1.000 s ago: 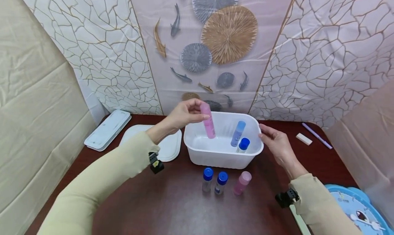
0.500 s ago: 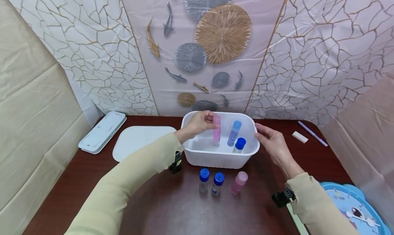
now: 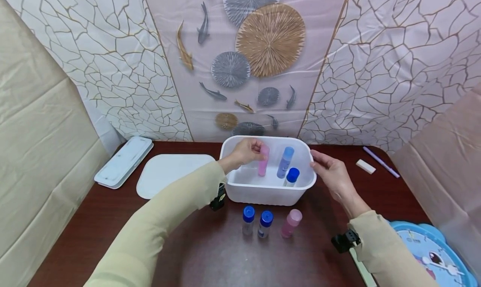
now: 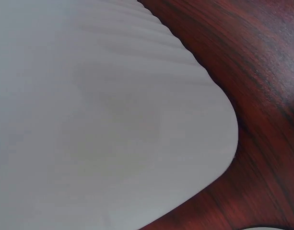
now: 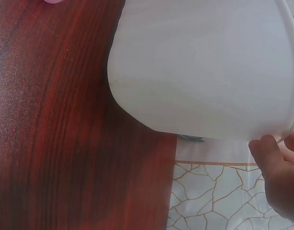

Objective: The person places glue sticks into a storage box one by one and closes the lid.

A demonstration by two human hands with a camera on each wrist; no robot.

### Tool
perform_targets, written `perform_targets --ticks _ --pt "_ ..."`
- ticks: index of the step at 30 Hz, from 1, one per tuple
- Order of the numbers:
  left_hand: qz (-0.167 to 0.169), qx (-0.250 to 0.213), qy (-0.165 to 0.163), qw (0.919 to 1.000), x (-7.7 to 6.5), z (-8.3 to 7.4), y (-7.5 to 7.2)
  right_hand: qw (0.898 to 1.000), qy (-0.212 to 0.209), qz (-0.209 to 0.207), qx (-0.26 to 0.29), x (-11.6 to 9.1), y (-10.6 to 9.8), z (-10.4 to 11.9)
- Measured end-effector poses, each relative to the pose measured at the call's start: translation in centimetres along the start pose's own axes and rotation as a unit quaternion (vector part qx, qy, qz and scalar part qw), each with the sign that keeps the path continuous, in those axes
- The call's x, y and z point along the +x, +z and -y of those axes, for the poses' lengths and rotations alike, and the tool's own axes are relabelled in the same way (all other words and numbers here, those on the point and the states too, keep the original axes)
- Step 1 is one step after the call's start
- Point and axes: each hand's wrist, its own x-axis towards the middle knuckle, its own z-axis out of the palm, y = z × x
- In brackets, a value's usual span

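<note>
A white plastic bin (image 3: 259,195) stands near the back of the table. My left hand (image 3: 246,151) reaches into it and pinches a pink glue stick (image 3: 263,163) by its upper end, upright and low inside the bin. To the right of that stand a light-blue glue stick (image 3: 285,163) and a clear one with a blue cap (image 3: 292,176). My right hand (image 3: 334,174) pinches the bin's right rim; the right wrist view shows fingertips (image 5: 267,146) on the edge. Only the bin's outer wall (image 4: 151,110) and the table appear in the left wrist view.
In front of the bin stand two blue-capped clear glue sticks (image 3: 248,220) (image 3: 265,223) and a pink one (image 3: 291,223). To the left lie a white lid (image 3: 169,174) and a white case (image 3: 124,161). An eraser (image 3: 365,166), purple pen (image 3: 381,161) and blue clock (image 3: 424,249) lie right.
My left hand has carried the pink glue stick rightward and down into the bin, beside the light-blue one. The right hand has stayed on the rim. The head view has shifted slightly.
</note>
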Motion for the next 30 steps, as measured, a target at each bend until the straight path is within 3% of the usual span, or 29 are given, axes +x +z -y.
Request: perform_targets --ticks 13,20,25,30 --pt "-0.016 0.014 -0.004 0.9998 0.2 0.6 0.3 1.0 0.001 0.002 0.008 0.0 0.3 -0.3" --pt "-0.014 0.014 0.01 0.9997 -0.1 0.2 -0.2 1.0 -0.007 0.003 0.022 -0.1 0.3 -0.3" --pt "-0.001 -0.028 0.048 0.9985 -1.7 -0.9 -1.5 1.0 -0.01 0.003 0.016 0.0 0.2 -0.4" --pt "0.043 -0.072 0.098 0.9917 -5.2 -2.0 -2.7 1.0 -0.01 0.0 0.009 0.0 0.0 0.0"
